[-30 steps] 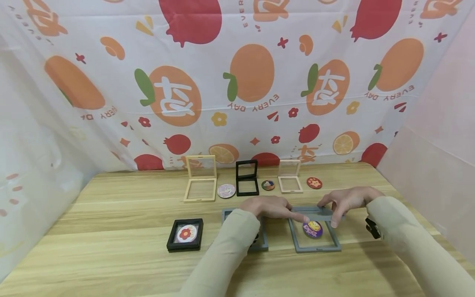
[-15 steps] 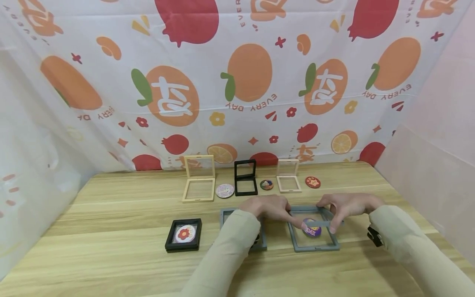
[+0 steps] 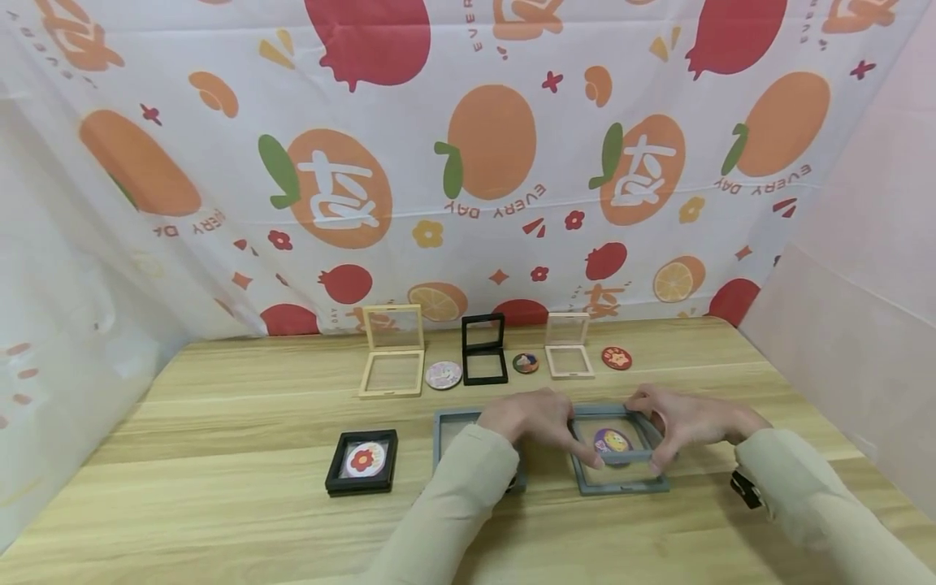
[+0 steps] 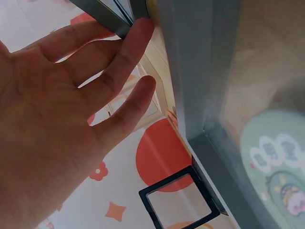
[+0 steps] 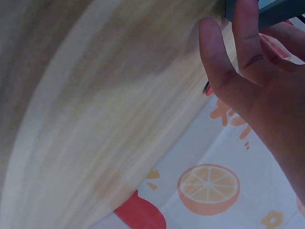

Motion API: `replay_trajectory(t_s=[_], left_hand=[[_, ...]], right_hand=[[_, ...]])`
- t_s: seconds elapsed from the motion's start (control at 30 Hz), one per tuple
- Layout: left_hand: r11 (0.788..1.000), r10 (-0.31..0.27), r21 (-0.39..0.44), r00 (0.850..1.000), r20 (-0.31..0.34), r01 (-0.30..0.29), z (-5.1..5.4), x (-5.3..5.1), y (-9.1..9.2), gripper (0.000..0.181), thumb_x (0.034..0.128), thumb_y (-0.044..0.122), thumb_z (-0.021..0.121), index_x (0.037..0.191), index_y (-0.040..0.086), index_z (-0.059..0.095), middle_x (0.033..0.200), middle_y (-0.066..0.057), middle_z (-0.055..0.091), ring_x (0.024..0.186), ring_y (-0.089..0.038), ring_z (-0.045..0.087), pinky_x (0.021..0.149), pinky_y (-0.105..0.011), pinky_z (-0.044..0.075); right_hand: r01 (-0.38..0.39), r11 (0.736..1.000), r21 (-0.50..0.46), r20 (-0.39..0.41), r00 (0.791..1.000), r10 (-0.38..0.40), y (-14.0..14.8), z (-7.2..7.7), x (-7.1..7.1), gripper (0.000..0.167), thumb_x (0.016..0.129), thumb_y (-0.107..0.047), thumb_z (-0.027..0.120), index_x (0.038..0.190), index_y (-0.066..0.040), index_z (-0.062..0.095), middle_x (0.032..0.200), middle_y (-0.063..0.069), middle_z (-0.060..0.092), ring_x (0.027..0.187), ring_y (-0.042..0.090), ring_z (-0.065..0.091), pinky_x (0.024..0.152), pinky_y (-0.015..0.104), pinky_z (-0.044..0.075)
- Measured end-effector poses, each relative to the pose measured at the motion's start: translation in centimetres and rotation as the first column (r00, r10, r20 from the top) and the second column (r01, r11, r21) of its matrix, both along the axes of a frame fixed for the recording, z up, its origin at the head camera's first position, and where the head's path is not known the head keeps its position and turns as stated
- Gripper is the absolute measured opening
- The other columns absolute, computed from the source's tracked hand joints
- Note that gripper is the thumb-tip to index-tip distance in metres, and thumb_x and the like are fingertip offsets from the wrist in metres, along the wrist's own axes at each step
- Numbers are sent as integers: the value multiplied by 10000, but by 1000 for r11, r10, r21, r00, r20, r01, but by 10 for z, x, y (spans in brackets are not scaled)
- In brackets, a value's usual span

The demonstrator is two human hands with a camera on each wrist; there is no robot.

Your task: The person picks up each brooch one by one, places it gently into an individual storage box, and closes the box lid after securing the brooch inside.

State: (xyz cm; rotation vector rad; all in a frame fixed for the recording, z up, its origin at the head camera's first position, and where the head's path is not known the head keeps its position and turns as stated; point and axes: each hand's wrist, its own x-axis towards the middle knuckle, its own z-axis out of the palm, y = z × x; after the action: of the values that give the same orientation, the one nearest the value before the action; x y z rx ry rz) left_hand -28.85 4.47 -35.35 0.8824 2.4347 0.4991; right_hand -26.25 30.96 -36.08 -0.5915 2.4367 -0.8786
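Observation:
A grey square frame lies in front of the person, its base's front bar (image 3: 625, 489) flat on the table and its clear lid (image 3: 630, 457) tilted low above it. Under the lid shows a round purple and yellow badge (image 3: 613, 441). The left hand (image 3: 539, 422) grips the lid's left side and the right hand (image 3: 693, 418) its right side, thumbs at the front edge. In the left wrist view the fingertips of the left hand (image 4: 71, 109) meet a grey bar; in the right wrist view the right hand (image 5: 267, 71) touches a grey edge.
Another grey frame (image 3: 446, 426) lies under the left forearm; a green badge (image 4: 281, 162) shows within it. A black frame (image 3: 396, 463) holds a flower badge. Behind stand yellow (image 3: 392, 396), black (image 3: 486, 382) and pale pink (image 3: 572, 376) opened frames, with three badges between and beside them.
The lid's front edge has come down and toward the person, from behind the purple badge to over its near edge. Both hands have moved with it, and the left index no longer points at the badge.

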Motion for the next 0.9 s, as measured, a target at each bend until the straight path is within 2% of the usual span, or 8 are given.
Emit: replay_trajectory(t_s=[0.27, 0.43, 0.63, 0.8, 0.9], left_hand=[[1000, -11, -29, 999, -37, 10, 0, 2, 3, 510, 800, 549, 812, 698, 169, 488, 662, 50, 361, 599, -80, 372, 538, -245, 274], [997, -31, -74, 995, -95, 24, 1, 5, 9, 516, 778, 555, 832, 681, 158, 517, 652, 46, 388, 593, -85, 385, 532, -250, 309], [991, -6, -134, 992, -127, -11, 2, 11, 13, 492, 747, 570, 852, 778, 140, 616, 665, 32, 473, 599, -98, 438, 540, -258, 360], [987, -16, -163, 989, -148, -8, 1, 15, 17, 490, 748, 571, 851, 828, 136, 641, 679, 38, 482, 610, -103, 449, 548, -257, 368], [982, -30, -190, 984, -177, -4, 1, 17, 18, 528, 741, 580, 852, 927, 113, 691, 723, 34, 539, 647, -107, 483, 578, -260, 407]], right_hand=[[-12, 999, -41, -9, 1000, 12, 0, -6, 4, 981, 696, -249, 873, 1417, 182, 365, 1377, 252, 384, 1131, 338, 440, 911, 458, 424], [-40, 998, -38, -86, 996, 36, -1, -8, 6, 966, 665, -267, 892, 1383, 184, 429, 1275, 179, 421, 1043, 295, 442, 843, 355, 434], [-63, 997, -43, -169, 984, 55, -1, -14, 9, 968, 646, -296, 906, 1361, 177, 455, 1223, 149, 440, 997, 272, 452, 804, 300, 440], [-66, 996, -67, -204, 978, 51, 3, -20, 12, 982, 640, -293, 915, 1370, 168, 448, 1267, 150, 431, 1061, 279, 456, 870, 296, 445], [-85, 994, -67, -251, 966, 66, 3, -23, 14, 985, 639, -300, 914, 1372, 167, 450, 1310, 163, 422, 1124, 300, 469, 940, 300, 444]])
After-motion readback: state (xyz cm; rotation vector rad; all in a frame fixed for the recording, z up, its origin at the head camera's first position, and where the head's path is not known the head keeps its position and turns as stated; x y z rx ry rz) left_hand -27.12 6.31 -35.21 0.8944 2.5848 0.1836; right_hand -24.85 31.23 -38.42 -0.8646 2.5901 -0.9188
